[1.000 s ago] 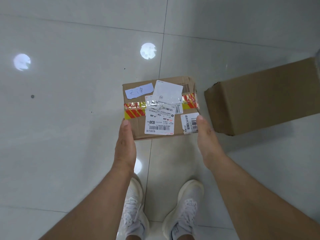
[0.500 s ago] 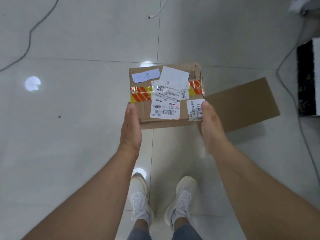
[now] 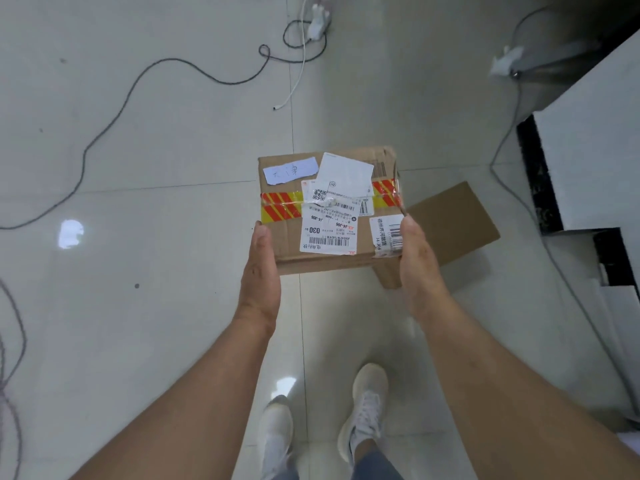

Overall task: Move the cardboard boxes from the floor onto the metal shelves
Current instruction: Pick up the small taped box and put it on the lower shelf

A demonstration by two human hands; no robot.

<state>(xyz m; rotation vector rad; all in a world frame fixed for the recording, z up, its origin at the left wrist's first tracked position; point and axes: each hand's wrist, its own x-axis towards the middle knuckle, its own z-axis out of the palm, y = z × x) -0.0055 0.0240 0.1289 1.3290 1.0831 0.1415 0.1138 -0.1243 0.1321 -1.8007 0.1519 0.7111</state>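
Head | hands (image 3: 337, 271) clamp labelled box (image 3: 330, 211) | long axis left-right

bright overhead light, floor (image 3: 145, 306) glare, wide-angle distortion

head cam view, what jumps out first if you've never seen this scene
The labelled cardboard box at the centre, crossed by red and yellow striped tape, is clamped between the left hand and right hand above the tiled floor. A plain cardboard box lies on the floor just behind and to its right. Dark cables snake across the tiles at upper left.
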